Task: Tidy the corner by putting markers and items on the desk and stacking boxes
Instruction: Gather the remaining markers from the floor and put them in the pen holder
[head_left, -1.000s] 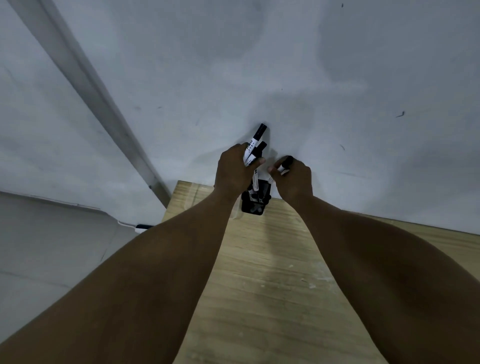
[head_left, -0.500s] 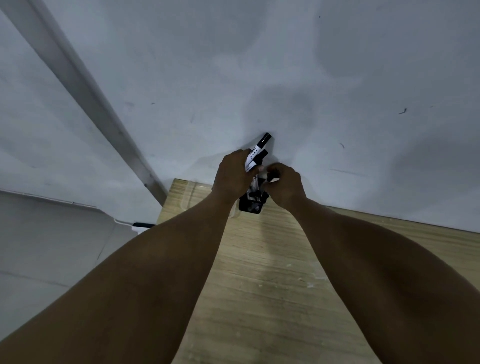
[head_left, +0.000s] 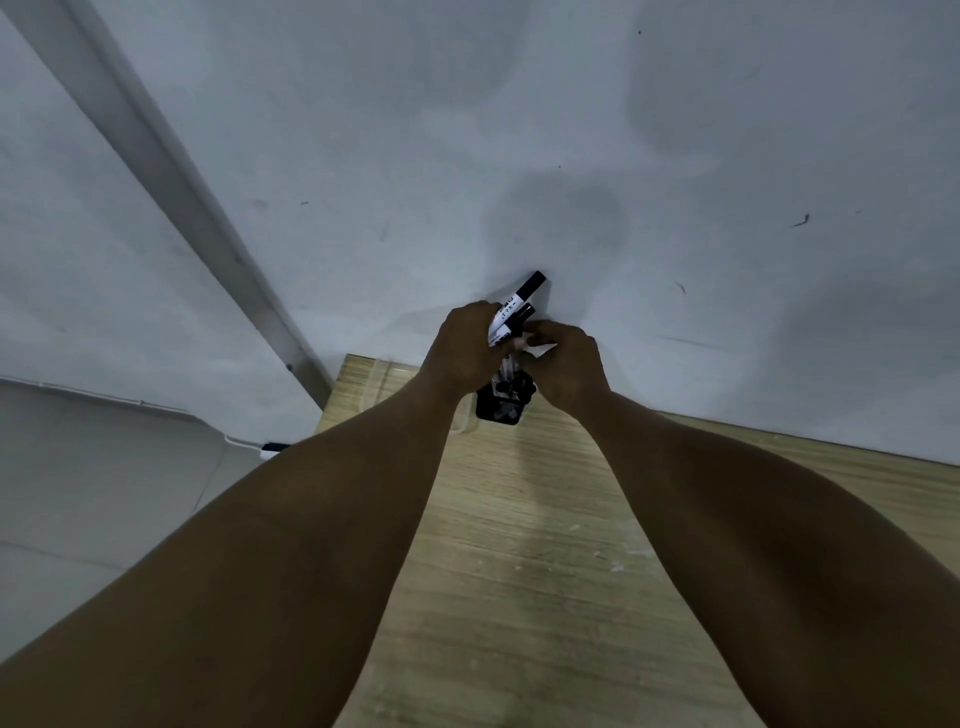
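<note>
My left hand (head_left: 465, 351) grips a bundle of white markers with black caps (head_left: 519, 306) that stick up toward the wall. My right hand (head_left: 566, 366) is closed right beside it, fingers pinching something white and small next to the bundle; what it is I cannot tell. Under both hands a black holder (head_left: 498, 408) with marker caps showing stands on the wooden desk (head_left: 519, 545), close to the wall.
A clear plastic item (head_left: 384, 374) lies at the desk's far left corner. The grey wall (head_left: 519, 130) rises straight behind the desk. A pale trunking strip (head_left: 171, 176) runs diagonally down the wall at left. Floor lies left of the desk.
My right hand, which held a single marker a second ago, has moved left against my left hand. That marker's black cap no longer shows in it.
</note>
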